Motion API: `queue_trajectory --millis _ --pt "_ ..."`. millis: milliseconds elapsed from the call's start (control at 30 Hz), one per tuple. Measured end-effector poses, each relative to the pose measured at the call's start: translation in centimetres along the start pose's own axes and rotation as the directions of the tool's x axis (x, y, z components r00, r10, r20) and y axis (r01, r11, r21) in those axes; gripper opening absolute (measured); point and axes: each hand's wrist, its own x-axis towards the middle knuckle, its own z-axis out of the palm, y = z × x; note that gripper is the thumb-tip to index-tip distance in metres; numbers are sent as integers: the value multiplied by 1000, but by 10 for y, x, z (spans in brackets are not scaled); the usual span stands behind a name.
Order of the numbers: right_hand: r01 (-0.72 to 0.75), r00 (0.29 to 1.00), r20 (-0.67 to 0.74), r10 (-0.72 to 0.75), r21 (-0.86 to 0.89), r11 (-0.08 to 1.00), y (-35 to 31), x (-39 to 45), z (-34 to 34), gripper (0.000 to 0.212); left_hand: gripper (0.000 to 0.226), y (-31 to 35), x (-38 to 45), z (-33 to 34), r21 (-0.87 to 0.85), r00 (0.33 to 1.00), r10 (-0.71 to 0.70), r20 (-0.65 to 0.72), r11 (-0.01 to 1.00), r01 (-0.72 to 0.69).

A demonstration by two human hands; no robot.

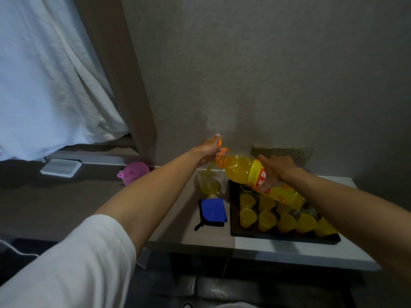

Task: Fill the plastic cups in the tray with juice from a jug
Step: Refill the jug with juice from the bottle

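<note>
While your right hand (274, 172) is clasping the tilted bottle (255, 176), your left hand (209, 150) is pinching its orange handle, steadying juice into the jug (210, 182).

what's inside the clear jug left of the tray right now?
Yellow juice, streaming in from the tilted bottle held by both hands; the jug looks partly full. Its exact level is hard to read through the dim plastic.

The jug (210, 182) stands left of the tray (233, 232) (cups (266, 220) inside), cloth (212, 211) before it.
</note>
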Motion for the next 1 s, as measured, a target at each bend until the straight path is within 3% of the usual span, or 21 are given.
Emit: queue_trajectory --millis 1000 --pt "-8 999 33 9 -39 999 -5 -4 -5 120 44 -8 7 -3 18 1000 -20 14 1000 20"
